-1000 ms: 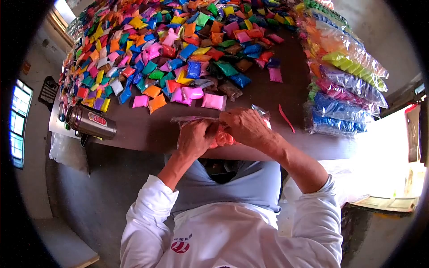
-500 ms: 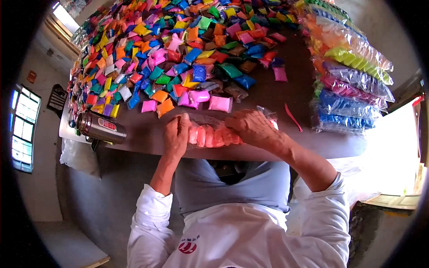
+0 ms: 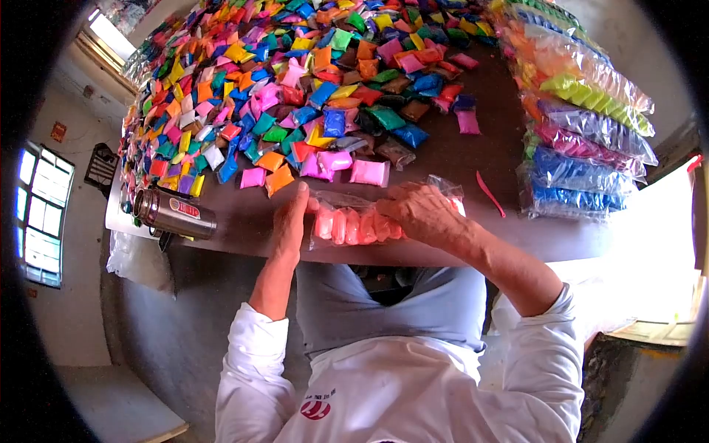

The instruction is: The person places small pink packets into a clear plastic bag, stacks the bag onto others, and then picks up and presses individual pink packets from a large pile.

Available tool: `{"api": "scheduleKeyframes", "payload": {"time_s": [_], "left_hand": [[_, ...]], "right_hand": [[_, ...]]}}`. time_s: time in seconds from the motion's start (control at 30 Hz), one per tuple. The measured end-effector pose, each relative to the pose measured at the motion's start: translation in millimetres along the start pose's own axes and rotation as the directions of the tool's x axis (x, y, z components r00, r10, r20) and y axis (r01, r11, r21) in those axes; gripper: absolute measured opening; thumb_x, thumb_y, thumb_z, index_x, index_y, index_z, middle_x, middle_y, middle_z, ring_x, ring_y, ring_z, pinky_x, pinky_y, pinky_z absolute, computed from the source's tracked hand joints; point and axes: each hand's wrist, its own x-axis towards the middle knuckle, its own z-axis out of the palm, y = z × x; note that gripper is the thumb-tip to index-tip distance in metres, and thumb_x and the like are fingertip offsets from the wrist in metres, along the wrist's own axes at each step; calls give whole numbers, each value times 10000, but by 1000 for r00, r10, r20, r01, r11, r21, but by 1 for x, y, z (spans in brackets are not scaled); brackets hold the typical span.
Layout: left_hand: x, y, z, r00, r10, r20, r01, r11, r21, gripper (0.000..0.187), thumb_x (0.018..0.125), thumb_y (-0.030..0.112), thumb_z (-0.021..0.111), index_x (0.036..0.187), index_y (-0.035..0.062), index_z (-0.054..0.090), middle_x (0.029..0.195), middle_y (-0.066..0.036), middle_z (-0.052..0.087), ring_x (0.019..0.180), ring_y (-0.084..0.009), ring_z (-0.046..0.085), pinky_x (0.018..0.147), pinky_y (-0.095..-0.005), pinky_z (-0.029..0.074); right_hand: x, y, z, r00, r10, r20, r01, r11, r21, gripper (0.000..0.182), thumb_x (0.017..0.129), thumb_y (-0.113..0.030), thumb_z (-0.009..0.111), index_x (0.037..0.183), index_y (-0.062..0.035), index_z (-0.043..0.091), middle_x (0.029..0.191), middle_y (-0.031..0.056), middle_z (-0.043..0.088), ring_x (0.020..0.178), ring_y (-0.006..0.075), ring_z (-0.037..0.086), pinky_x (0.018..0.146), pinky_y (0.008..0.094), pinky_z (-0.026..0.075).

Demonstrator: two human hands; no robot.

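Observation:
A clear plastic bag (image 3: 356, 226) holding a row of coral-pink packets lies near the table's front edge, between my two hands. My right hand (image 3: 428, 214) is closed over the bag's right part, its fingers bent down onto the plastic and hiding that end. My left hand (image 3: 289, 220) stands on edge at the bag's left end, thumb stretched upward and apart from the fingers, which are partly hidden. Just beyond the bag are a pink packet (image 3: 368, 173) and an orange packet (image 3: 279, 179).
Many small coloured packets (image 3: 273, 96) cover the table's back and left. Filled clear bags (image 3: 583, 144) are stacked at the right. A red plastic knife-like tool (image 3: 490, 194) lies right of my right hand. A steel flask (image 3: 176, 213) lies at the left front edge.
My left thumb has straightened and lifted away from the bag's end. My right hand keeps its place on the bag. The whole view has shifted slightly.

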Motion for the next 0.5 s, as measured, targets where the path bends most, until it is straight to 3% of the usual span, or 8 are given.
{"api": "scheduleKeyframes", "payload": {"time_s": [0.07,0.17,0.23,0.3,0.43,0.5], "left_hand": [[-5,10,2,999,42,27,-43,997,63,575,904,575,504,835,27,663,844,-87,664,855,-222,599,830,-349,447],[-8,16,0,993,92,68,-103,977,189,518,925,521,499,833,36,654,838,-101,658,844,-231,599,817,-355,448],[-7,12,-2,992,101,79,-118,960,253,490,934,492,497,831,38,648,831,-117,653,832,-239,600,807,-360,450],[-6,8,-4,968,239,73,-249,887,389,438,951,422,495,829,23,628,840,-156,640,805,-273,603,768,-365,459],[-24,15,-7,956,270,115,-294,874,386,405,964,360,495,864,-8,629,873,-178,642,808,-314,620,749,-370,474],[-28,1,-7,899,434,66,-419,803,425,380,970,313,492,911,-36,631,917,-189,649,842,-328,638,759,-372,484]], "right_hand": [[0,0,0,1000,-16,-23,15,999,-42,177,690,-18,637,859,-58,602,802,116,564,824,313,607,684,413,487],[1,-2,-3,1000,2,22,-3,999,49,189,690,-21,646,871,-59,608,806,117,568,828,312,611,690,406,492],[-1,0,2,998,-40,-55,37,998,-52,188,693,-26,652,873,-67,615,812,117,572,831,310,612,696,402,496],[-4,2,7,998,-29,-63,25,997,-74,183,696,-26,649,871,-71,618,814,116,573,835,307,613,699,401,497],[-3,1,6,996,-39,-79,34,997,-68,159,709,-43,640,864,-77,623,817,110,577,830,302,613,698,402,496],[-5,-1,10,994,-33,-100,20,992,-124,151,714,-54,640,863,-75,626,819,109,578,827,299,612,692,402,494]]}}
